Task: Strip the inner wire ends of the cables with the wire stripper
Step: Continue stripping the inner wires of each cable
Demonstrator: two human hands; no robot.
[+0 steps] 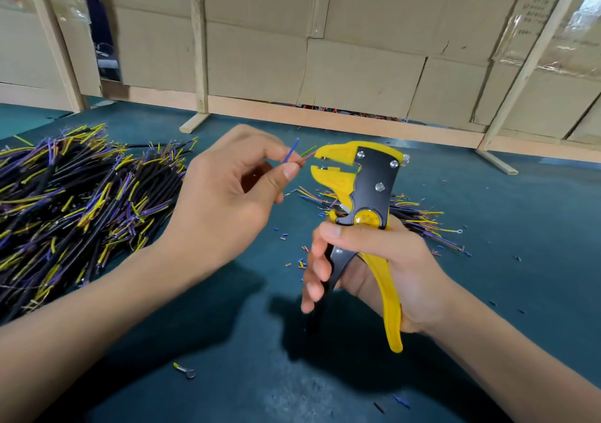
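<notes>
Left hand pinches the cable's inner wires, red end at the open stripper mouth. Right hand, at 5 o'clock, grips the wire stripper handles.

One wire stripper. Two heaps of cables (left far larger), the other. Two loose ring terminals, second.

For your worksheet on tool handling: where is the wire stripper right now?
In the head view, the wire stripper stands upright right of centre, gripped by the right hand, its open jaws facing the wire ends pinched by the left hand.
</notes>
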